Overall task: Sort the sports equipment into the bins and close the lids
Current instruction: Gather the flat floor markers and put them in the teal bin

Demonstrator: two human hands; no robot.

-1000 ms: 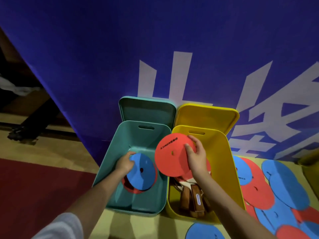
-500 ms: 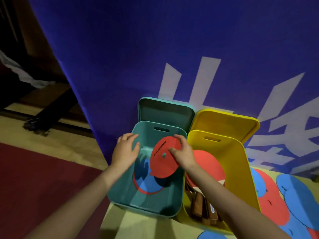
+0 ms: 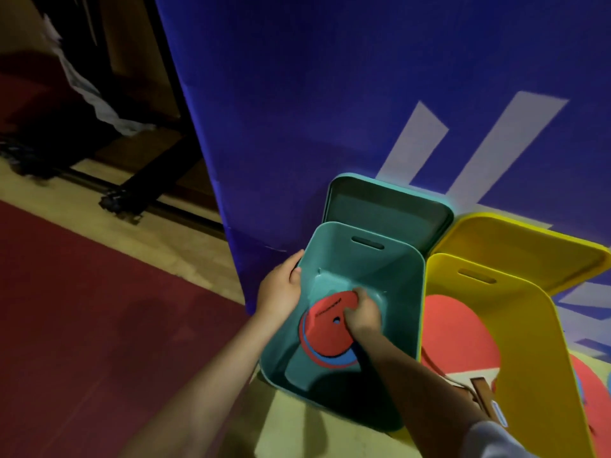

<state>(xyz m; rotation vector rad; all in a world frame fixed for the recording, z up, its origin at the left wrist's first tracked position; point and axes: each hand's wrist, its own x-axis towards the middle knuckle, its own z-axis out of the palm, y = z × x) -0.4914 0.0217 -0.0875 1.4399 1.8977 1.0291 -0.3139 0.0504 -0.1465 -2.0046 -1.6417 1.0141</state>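
Inside the open teal plastic bin [image 3: 401, 285], a flat red round marker disc [image 3: 325, 332] is being laid on a small stack of like discs, a blue one [image 3: 344, 359] showing beneath its near edge. The disc is pinched at its far rim by the right hand [image 3: 362, 317], fingers curled over the edge, presumably so that it can be set down flat and centred on the pile. The bin's left rim is gripped by the left hand [image 3: 279, 287], fingers hooked over the wall, apparently to steady the bin while the disc is pressed down. The teal lid [image 3: 386, 206] is propped upright behind the bin against the blue banner [image 3: 314, 94], so closing is not yet done. Just beside it on the right, the yellow plastic bin [image 3: 529, 342] is also left open, and wooden-handled red paddles [image 3: 458, 328] are kept in it, which suggests sorting by kind.

A short line of dark print is seen on the red disc, too blurred to be read. Large white strokes are printed on the banner, cut off and unreadable.
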